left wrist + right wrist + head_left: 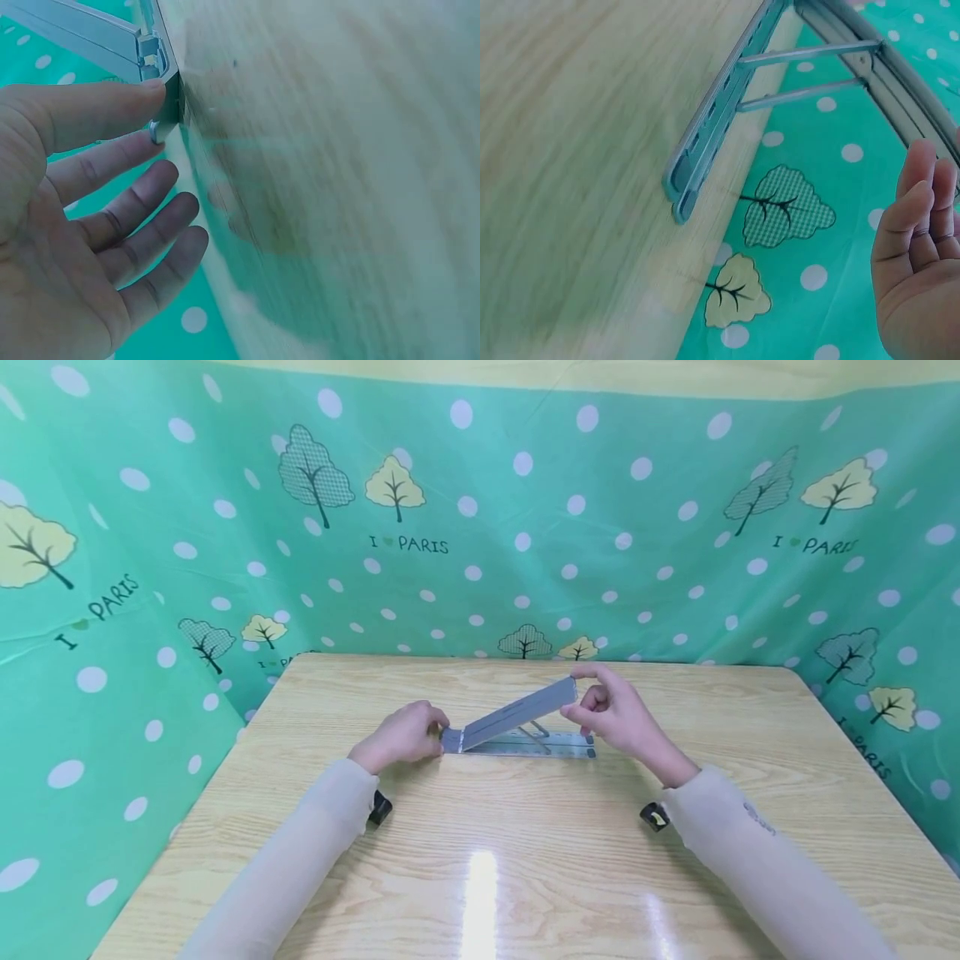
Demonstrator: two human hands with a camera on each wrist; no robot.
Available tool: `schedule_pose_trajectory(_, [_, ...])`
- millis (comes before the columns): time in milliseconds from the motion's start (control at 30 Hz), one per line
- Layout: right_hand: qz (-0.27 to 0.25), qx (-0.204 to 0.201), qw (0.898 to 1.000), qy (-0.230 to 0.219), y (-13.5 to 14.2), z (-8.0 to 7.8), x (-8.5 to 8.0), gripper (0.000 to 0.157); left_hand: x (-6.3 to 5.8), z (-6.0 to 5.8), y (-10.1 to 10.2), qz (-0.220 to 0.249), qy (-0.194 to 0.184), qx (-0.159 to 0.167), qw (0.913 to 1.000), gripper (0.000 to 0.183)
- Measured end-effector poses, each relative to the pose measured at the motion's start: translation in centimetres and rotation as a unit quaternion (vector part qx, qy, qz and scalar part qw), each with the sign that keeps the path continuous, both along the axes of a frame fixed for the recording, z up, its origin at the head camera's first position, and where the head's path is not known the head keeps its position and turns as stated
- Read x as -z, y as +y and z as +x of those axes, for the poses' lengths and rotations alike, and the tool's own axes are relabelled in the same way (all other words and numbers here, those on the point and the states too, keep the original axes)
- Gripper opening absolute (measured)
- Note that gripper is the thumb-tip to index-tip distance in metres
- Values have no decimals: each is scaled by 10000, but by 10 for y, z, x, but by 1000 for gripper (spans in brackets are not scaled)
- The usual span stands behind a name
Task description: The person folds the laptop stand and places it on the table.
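A grey metal folding stand lies on the table, its upper plate (517, 712) raised at a slant to the right above the flat, slotted base (517, 748). Two thin support legs (810, 53) run between base and plate. My left hand (401, 735) pinches the hinged left end (171, 97) of the stand between thumb and forefinger; its other fingers are spread loosely below in the left wrist view. With thumb and forefinger, my right hand (618, 710) pinches the raised plate's upper right end. That grip is partly cut off in the right wrist view.
The stand sits toward the far part of a light wood table (570, 835). Behind and to both sides hangs a green dotted curtain (495, 577) with tree prints. Black wrist cameras show under the left sleeve (300, 852) and right sleeve (772, 860).
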State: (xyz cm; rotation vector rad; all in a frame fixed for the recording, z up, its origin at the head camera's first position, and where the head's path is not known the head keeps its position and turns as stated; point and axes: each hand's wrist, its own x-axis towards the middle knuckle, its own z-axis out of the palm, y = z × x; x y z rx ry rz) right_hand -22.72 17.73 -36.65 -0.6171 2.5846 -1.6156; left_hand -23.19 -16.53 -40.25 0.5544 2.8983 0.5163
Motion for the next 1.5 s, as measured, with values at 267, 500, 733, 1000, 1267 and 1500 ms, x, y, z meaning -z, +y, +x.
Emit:
schedule_pose_trajectory(267, [-297, 19, 9986, -435, -6, 12, -3, 53, -2, -18, 1, 83, -311, -91, 9994, 44])
schedule_pose_trajectory(500, [-441, 204, 9967, -647, -12, 23, -1, 54, -5, -31, 3, 125, -599, -43, 9981, 47])
schedule_pose_trajectory(733, [-515, 339, 9958, -673, -23, 38, -6, 54, -5, -43, 6, 89, -616, 66, 9980, 49])
schedule_pose_trajectory(1000, [-383, 412, 9977, -378, -28, 44, 3, 56, -4, -48, 9, 130, -552, 106, 9983, 51])
schedule_pose_trajectory(1267, [418, 212, 9989, 50, -12, 36, -11, 71, 0, -39, 9, 376, -636, -73, 9972, 60])
schedule_pose_trajectory(1500, [476, -1009, 9935, -221, 6, 9, -15, 56, 0, -34, 15, 311, -519, -191, 9980, 62])
